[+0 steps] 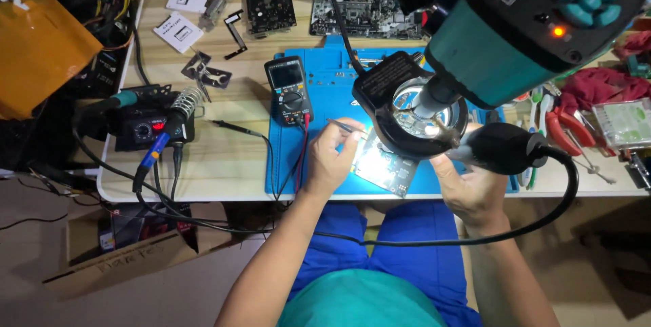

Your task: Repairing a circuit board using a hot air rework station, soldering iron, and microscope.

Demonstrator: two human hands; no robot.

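Two hands are working over one lit circuit board [385, 166], which is lying on the blue mat [325, 89] at the near edge of the table [224, 157], just under the microscope's ring light [419, 115]. The left hand [332, 157] is sitting at nine o'clock from the board, its fingers pressed together and pinching one pair of thin tweezers [344, 125], whose tip is pointing toward the board. The right hand [475, 188] is sitting at four o'clock from the board, curled around one black hot-air handle [503, 148]; its nozzle is reaching under the ring light, and one black hose is looping away at five o'clock.

One multimeter [289, 89] is lying at eleven o'clock from the left hand. One soldering station [146, 127] with a coiled stand is standing at nine o'clock, well apart. Two more bare boards are lying toward twelve o'clock: one small dark board [270, 3] and one larger motherboard [363, 1], which is being cut off by the top edge.

The teal microscope body [522, 22] is covering much of the mat's right part, and the ring light is hiding the far half of the lit board. The tools at three o'clock, red-handled ones among them, are too jumbled to count. The right fingertips are staying hidden behind the handle.
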